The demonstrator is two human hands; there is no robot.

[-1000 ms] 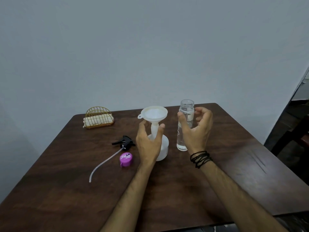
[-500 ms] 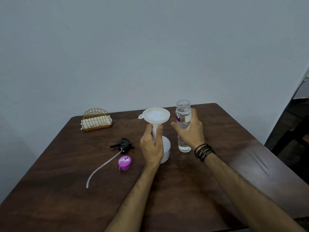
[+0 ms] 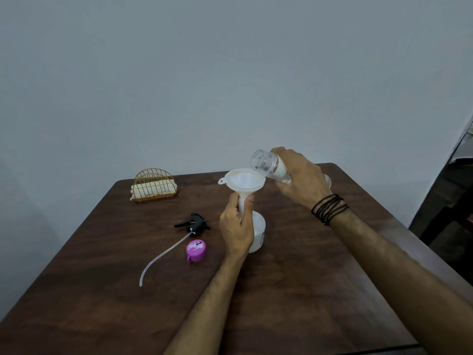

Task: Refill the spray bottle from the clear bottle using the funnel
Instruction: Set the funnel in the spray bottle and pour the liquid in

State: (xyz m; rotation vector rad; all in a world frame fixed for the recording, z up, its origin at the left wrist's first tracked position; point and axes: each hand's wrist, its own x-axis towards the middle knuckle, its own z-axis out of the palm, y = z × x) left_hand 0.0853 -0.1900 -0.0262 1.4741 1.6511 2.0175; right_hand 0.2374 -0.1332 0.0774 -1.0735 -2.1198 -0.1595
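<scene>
Within 0.5 s the right hand (image 3: 298, 178) lifted the clear bottle (image 3: 267, 166) off the table (image 3: 294, 290), gripped and tilted above the funnel (image 3: 242, 181); left hand (image 3: 236, 228) clasped funnel stem over spray bottle (image 3: 258, 235). Pouring looked imminent.

I seem to be in a plain room of a home, though nothing settles it for certain; my table (image 3: 294, 290) is dark wood with a worn, scratched top, pushed against a bare pale wall (image 3: 230, 73); near its far left corner stands a gold wire holder (image 3: 155, 186) with folded pale napkins or cloths inside, a dining-table sort of thing; toward the left edge lie a purple cap (image 3: 196, 250) and a black spray head (image 3: 193, 224) with its tube, ordinary household bits; past the right edge I see dark furniture (image 3: 445, 201), too dim to name.
</scene>
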